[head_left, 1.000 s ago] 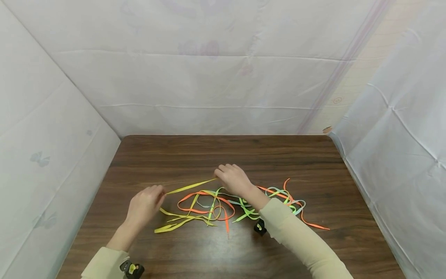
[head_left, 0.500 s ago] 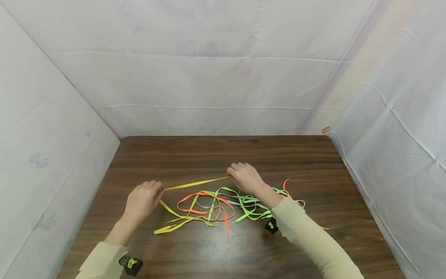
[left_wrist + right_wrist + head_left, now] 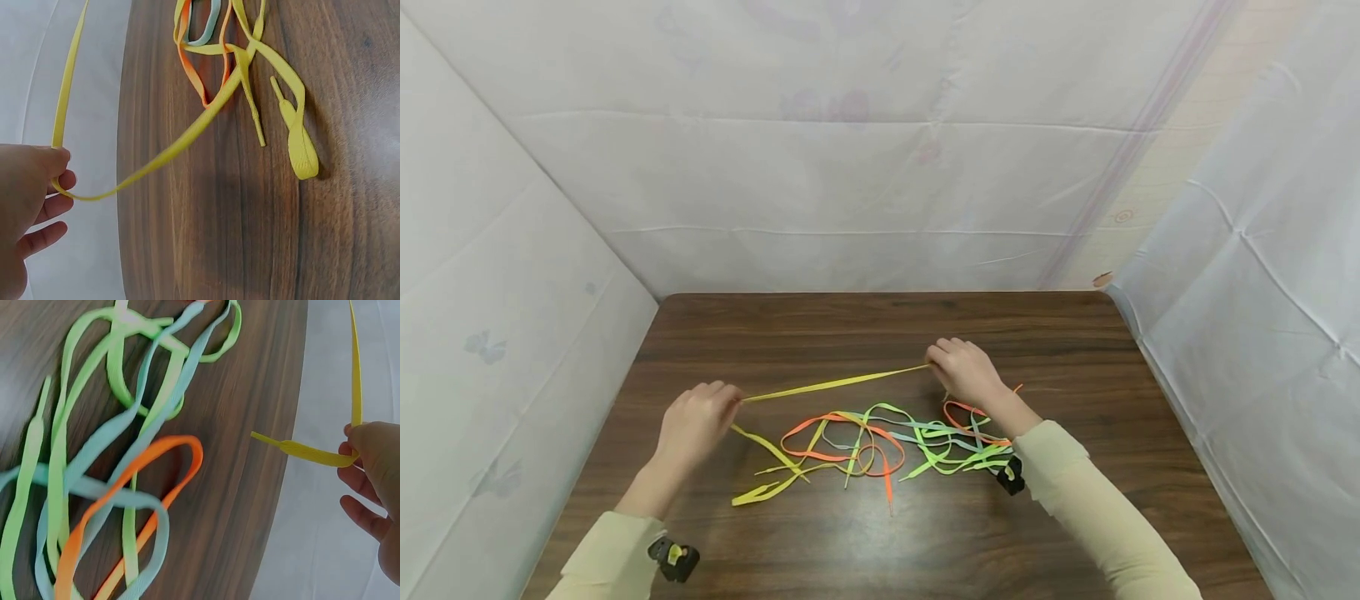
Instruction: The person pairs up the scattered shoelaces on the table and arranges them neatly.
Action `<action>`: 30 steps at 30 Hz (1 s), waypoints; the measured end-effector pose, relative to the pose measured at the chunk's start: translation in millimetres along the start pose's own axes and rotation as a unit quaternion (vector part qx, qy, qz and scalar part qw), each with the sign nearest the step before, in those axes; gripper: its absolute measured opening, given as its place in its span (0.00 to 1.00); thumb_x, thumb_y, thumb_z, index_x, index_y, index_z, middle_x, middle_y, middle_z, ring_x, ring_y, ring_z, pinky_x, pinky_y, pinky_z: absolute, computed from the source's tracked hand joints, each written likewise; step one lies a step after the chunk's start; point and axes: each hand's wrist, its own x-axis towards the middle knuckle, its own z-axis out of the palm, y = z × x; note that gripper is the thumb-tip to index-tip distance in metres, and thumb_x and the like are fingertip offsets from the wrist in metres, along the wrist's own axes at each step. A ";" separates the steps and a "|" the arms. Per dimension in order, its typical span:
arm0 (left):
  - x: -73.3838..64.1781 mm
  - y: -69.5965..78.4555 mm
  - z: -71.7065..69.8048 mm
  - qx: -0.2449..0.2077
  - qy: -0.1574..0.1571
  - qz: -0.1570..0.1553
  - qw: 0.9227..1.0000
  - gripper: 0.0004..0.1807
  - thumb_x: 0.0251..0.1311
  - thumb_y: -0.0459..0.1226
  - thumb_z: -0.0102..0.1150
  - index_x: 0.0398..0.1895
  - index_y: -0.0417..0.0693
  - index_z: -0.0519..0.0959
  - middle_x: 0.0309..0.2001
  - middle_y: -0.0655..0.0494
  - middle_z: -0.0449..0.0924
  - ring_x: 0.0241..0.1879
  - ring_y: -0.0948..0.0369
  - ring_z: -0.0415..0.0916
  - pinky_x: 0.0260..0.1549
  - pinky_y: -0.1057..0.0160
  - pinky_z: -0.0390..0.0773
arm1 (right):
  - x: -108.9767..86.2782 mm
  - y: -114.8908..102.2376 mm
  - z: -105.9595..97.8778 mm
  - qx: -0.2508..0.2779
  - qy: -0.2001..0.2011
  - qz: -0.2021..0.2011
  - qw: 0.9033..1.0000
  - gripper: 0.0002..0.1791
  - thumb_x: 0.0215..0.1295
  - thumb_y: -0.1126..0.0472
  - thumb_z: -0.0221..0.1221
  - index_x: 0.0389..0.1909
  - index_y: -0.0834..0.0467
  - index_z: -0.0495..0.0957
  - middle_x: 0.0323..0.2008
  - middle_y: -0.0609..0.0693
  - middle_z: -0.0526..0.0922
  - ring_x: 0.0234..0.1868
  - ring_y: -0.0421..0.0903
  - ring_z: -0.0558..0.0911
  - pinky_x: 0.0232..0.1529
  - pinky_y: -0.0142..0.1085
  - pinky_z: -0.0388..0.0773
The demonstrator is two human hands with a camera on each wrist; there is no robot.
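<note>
A flat yellow shoelace point(image 3: 835, 384) is stretched between both hands above the table. My left hand point(image 3: 698, 418) pinches it between thumb and fingers; from there the lace sags down to the pile, as the left wrist view shows. Near its tipped end, my right hand point(image 3: 968, 371) pinches the same lace, and the short yellow end point(image 3: 306, 453) sticks out past the fingers. Below lies a loose tangle of laces: an orange shoelace point(image 3: 890, 479), a green shoelace point(image 3: 917, 471) and a pale blue shoelace point(image 3: 156, 515). A folded yellow loop point(image 3: 303, 153) rests on the wood at the tangle's left.
The dark wooden table point(image 3: 850, 550) has its far edge against a white sheet wall point(image 3: 850, 183). More white sheeting hangs at the left and right sides. Dark wrist cameras sit at both cuffs, and the right sleeve point(image 3: 1097, 500) reaches over the table's right part.
My right hand has moved right and away, drawing the yellow lace longer and tauter. My left hand has shifted slightly left. A yellow end in the pile has slid left.
</note>
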 end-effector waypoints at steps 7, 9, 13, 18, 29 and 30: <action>3.7 -7.0 -0.6 -0.001 -0.004 -0.011 1.000 0.04 0.45 0.29 0.66 0.26 0.42 0.80 0.23 0.53 0.79 0.22 0.54 0.75 0.20 0.57 0.72 | -10.3 20.6 -5.8 0.004 0.002 0.028 1.000 0.03 0.57 0.65 0.61 0.30 0.55 0.78 0.27 0.47 0.77 0.25 0.44 0.74 0.27 0.36 0.72; 4.9 -9.3 -1.3 -0.001 -0.010 -0.016 1.000 0.04 0.45 0.29 0.66 0.26 0.42 0.80 0.23 0.52 0.79 0.22 0.54 0.75 0.20 0.56 0.72 | -13.8 27.2 -6.4 0.003 0.008 0.033 0.999 0.04 0.55 0.67 0.62 0.30 0.55 0.78 0.26 0.48 0.77 0.25 0.44 0.74 0.26 0.37 0.73; 6.1 -16.1 -1.8 -0.001 -0.017 -0.026 1.000 0.05 0.45 0.30 0.67 0.27 0.42 0.81 0.24 0.52 0.80 0.22 0.54 0.74 0.19 0.57 0.71 | -21.2 41.1 -7.7 0.001 0.004 0.051 0.999 0.02 0.58 0.67 0.60 0.31 0.57 0.79 0.27 0.49 0.77 0.24 0.44 0.75 0.25 0.36 0.72; 6.6 -26.7 0.5 -0.001 -0.010 -0.027 1.000 0.06 0.43 0.30 0.68 0.27 0.41 0.81 0.24 0.51 0.79 0.21 0.54 0.73 0.18 0.57 0.71 | -31.1 56.9 -10.1 0.003 0.002 0.073 0.997 0.02 0.59 0.66 0.59 0.32 0.59 0.79 0.27 0.51 0.78 0.25 0.46 0.76 0.24 0.36 0.72; 6.9 -40.3 1.7 -0.005 -0.063 -0.071 0.995 0.04 0.49 0.32 0.64 0.30 0.41 0.81 0.26 0.49 0.80 0.22 0.52 0.75 0.21 0.53 0.73 | -52.1 77.3 -22.2 0.002 -0.021 0.116 0.993 0.02 0.59 0.67 0.58 0.32 0.60 0.79 0.26 0.51 0.77 0.23 0.47 0.75 0.23 0.38 0.71; 6.7 -41.4 1.6 -0.005 -0.067 -0.073 0.995 0.05 0.49 0.32 0.64 0.30 0.41 0.81 0.26 0.49 0.80 0.22 0.52 0.75 0.20 0.53 0.73 | -53.8 78.8 -23.3 0.002 -0.028 0.124 0.992 0.03 0.59 0.67 0.57 0.32 0.60 0.79 0.27 0.51 0.77 0.24 0.47 0.75 0.23 0.39 0.71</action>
